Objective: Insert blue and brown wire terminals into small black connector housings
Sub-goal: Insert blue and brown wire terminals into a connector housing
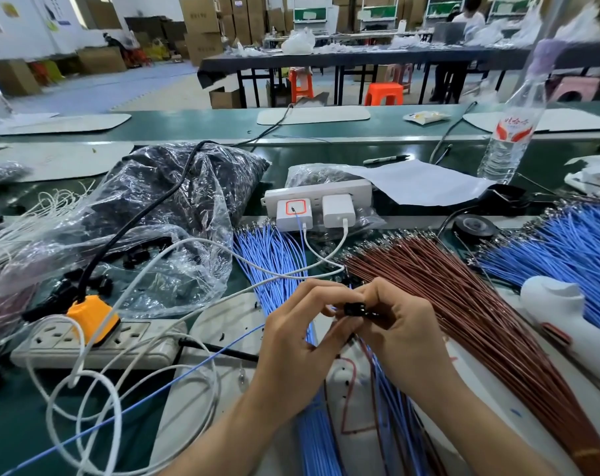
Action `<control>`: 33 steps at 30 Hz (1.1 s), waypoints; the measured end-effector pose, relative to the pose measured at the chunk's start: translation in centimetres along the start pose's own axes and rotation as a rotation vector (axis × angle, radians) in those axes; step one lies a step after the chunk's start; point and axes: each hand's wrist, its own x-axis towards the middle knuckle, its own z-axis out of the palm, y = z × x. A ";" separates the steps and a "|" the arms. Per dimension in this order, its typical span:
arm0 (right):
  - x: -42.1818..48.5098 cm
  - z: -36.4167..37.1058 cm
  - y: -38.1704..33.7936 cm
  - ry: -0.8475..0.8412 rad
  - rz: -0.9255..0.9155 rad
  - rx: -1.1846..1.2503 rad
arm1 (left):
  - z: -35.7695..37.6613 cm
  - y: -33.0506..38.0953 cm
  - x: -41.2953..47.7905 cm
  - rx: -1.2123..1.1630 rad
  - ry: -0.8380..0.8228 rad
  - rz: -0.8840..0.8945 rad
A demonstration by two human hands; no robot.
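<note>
My left hand [302,334] and my right hand [400,333] meet over the bench, fingertips together. Between them sits a small black connector housing [354,309], pinched by my right hand's fingers, with my left hand's curled fingers pinching a thin wire at its left side. A fan of blue wires [274,252] lies behind my left hand and runs under both wrists. A thick bundle of brown wires [463,297] spreads to the right. A clear bag of black housings [161,214] lies at the left.
Two white power strips [96,341] [317,194] with chargers and looping white cables [85,400] crowd the left and centre. A second blue wire bundle [566,245], black tape roll [474,227], water bottle [511,132] and a white handheld device [573,317] stand at the right.
</note>
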 end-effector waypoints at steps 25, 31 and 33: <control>0.1 0.6 0.7 -0.063 0.088 -0.033 | -0.1 0.2 -0.1 -0.148 -0.017 -0.185; 0.3 0.8 0.8 -0.072 0.096 -0.100 | -0.2 0.2 -0.2 -0.142 0.006 -0.158; 0.3 0.7 0.8 -0.074 0.112 -0.119 | -0.1 0.1 -0.3 -0.110 -0.003 -0.149</control>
